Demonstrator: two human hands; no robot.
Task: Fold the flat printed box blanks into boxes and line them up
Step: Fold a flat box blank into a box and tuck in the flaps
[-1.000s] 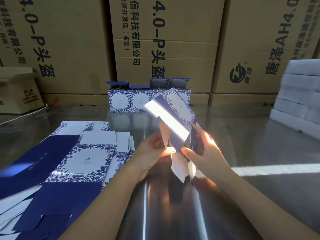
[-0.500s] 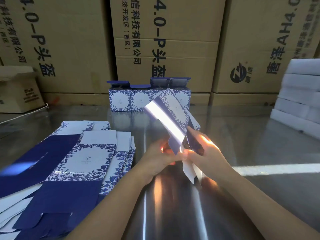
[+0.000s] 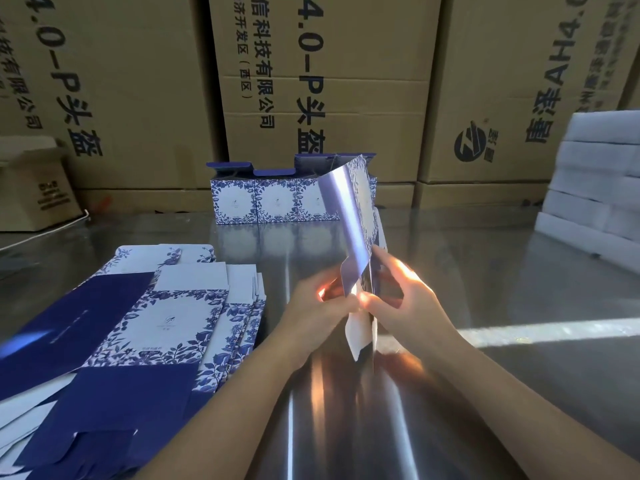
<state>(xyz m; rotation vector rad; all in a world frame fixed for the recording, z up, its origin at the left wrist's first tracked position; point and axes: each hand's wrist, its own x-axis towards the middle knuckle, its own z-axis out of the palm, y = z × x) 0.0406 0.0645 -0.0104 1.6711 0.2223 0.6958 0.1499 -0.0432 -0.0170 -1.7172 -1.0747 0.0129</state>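
Left hand (image 3: 317, 308) and right hand (image 3: 414, 306) are both pinching a part-folded box blank (image 3: 355, 216) above the counter (image 3: 502, 271), whose lower flaps likely need tucking next.

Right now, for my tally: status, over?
Left hand and right hand grip blank, half folded. Boxes in row behind. Nothing in the way.

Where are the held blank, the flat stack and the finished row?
held blank (image 3: 348, 220): head view, on its glossy upper panel.
flat stack (image 3: 173, 317): head view, on the top blank's white printed panel.
finished row (image 3: 277, 202): head view, on the second box's front face.
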